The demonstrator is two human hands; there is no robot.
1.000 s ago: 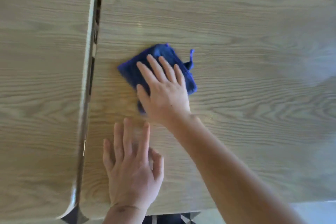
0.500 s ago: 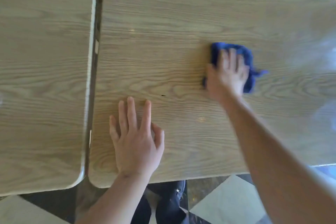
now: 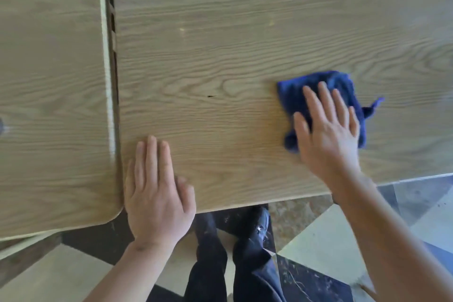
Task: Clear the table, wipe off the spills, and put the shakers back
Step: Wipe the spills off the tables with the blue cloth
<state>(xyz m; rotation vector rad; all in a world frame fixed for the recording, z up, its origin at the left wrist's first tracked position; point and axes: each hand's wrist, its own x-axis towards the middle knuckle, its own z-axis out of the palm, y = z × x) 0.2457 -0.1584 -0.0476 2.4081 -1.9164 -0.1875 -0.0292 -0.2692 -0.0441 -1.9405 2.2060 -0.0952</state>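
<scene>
Pressing cloth (image 3: 343, 86), R hand (image 3: 328, 130) flat

Two tables (image 3: 245, 32) (image 3: 49, 81); one blue cloth (image 3: 343, 86); two hands (image 3: 157, 193) (image 3: 328, 135); two dark-trousered legs (image 3: 208, 265) (image 3: 255, 265).

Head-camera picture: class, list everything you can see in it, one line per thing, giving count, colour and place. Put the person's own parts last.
Table: one, light wood grain, centre and right.
Second table: one, same wood grain, left, beside the first across a narrow gap.
Cloth: one, blue, right part of the first table, under the right hand.
Floor: pale and dark tiles, below the table edge.
Legs: two, dark trousers, bottom centre.
Left hand: flat on the first table's near corner.
Right hand: fingers straight, pressing the cloth.
</scene>
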